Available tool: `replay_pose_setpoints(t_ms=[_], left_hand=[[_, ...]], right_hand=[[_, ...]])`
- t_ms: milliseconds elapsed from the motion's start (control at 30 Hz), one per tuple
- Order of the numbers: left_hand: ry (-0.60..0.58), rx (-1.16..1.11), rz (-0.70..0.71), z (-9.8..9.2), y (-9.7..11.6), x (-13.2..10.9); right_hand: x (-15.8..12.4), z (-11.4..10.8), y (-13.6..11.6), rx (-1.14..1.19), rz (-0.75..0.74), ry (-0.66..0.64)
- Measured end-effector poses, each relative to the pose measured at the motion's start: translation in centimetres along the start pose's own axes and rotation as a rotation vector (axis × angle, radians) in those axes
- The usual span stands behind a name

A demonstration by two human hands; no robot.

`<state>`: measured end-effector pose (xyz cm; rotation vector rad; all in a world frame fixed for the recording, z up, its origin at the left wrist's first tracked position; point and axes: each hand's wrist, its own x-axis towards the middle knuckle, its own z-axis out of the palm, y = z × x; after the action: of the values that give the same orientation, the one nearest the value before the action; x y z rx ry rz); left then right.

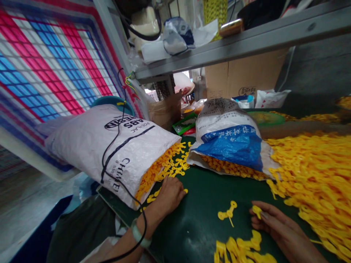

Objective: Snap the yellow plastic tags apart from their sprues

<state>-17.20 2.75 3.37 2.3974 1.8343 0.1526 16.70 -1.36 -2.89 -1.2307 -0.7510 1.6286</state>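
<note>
My left hand (171, 193), with a pale green bangle on its wrist, is closed over the dark green tabletop (189, 226). A small bit of yellow plastic (186, 191) shows at its fingertips. Between the thumb and fingers of my right hand (282, 224) is a small yellow plastic piece (257, 212). A branched yellow plastic part (227, 213) lies between the hands, and several more parts (244, 252) sit in a small heap near the front edge. Left of my left hand, a white ABS resin bag (82, 135) lies with its mouth spilling yellow parts.
A blue and white sack (230, 140) lies open at the back, with orange-yellow pieces inside. A large pile of yellow parts (323, 171) covers the right side. A black cable (117, 175) hangs across the left bag and my left forearm. A metal shelf beam (246, 40) runs overhead.
</note>
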Motion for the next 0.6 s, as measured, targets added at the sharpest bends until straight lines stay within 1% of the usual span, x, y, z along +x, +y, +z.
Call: replay_pose_setpoints(t_ms=[100, 200, 267, 367, 500, 600], left_hand=[[-0.007, -0.016, 0.014, -0.4, 0.1, 0.9], [0.033, -0.005, -0.049, -0.6, -0.8, 2.5], [0.047, -0.004, -0.077, -0.5, -1.6, 3.6], [0.044, -0.044, -0.075, 0.1, -2.4, 5.1], [0.060, -0.176, -0.064, 0.7, -3.0, 5.9], [0.093, -0.344, -0.061, 0.0, -3.1, 5.9]], right_hand=[[0.0, 0.2, -0.2, -0.006, 0.008, 0.015], [0.0, 0.3, -0.3, -0.015, 0.012, 0.016], [0.1, 0.2, -0.2, -0.020, 0.010, 0.008], [0.2, -0.2, 0.2, -0.035, 0.006, -0.012], [0.4, -0.6, 0.6, -0.031, 0.019, -0.042], [0.5, -0.7, 0.7, -0.030, 0.014, -0.055]])
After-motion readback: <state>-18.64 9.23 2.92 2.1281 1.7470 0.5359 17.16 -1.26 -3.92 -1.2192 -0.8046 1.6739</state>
